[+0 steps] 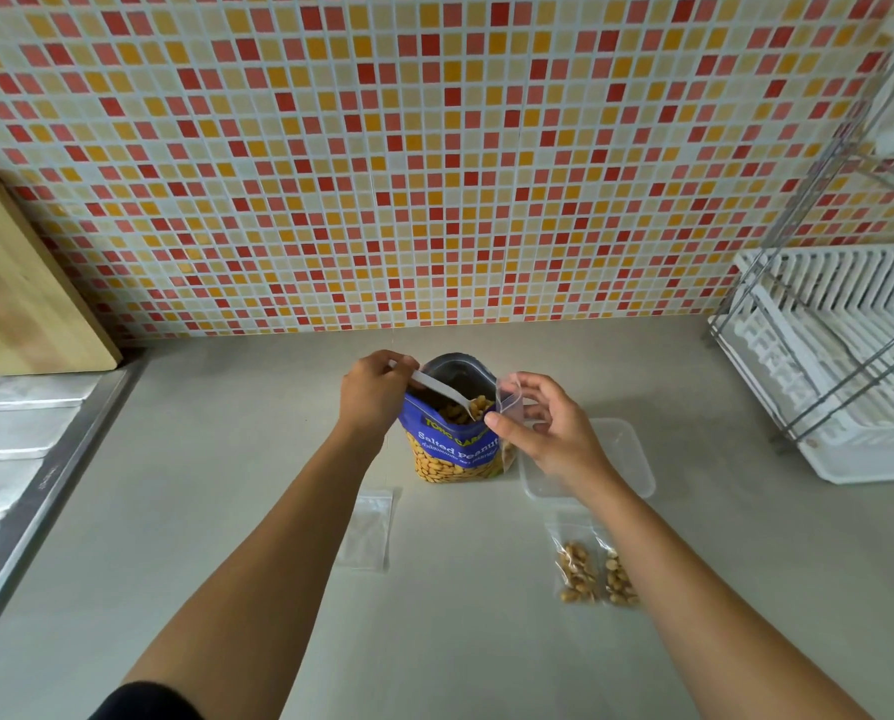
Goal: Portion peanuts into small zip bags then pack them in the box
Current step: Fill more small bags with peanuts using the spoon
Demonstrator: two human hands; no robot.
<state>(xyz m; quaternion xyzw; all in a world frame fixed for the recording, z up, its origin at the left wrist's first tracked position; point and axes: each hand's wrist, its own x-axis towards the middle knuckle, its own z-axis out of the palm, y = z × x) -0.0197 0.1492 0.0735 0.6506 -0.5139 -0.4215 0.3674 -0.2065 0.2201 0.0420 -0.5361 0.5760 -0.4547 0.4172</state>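
Left hand (374,394) fingers are gripping the white spoon (440,389), its bowl sitting loaded inside the open peanut bag (455,452) on the counter (226,511), and right hand (551,433) fingers are pinching a small zip bag (509,402) at its rim; nuts are likely spilling if that narrow mouth is sagging shut.

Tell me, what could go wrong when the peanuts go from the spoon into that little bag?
1. The spoon in the left hand carries peanuts, and the small zip bag pinched by the right hand has a narrow mouth, so some might spill onto the counter.
2. The peanut bag stands open between both hands; a bump could probably tip it over.
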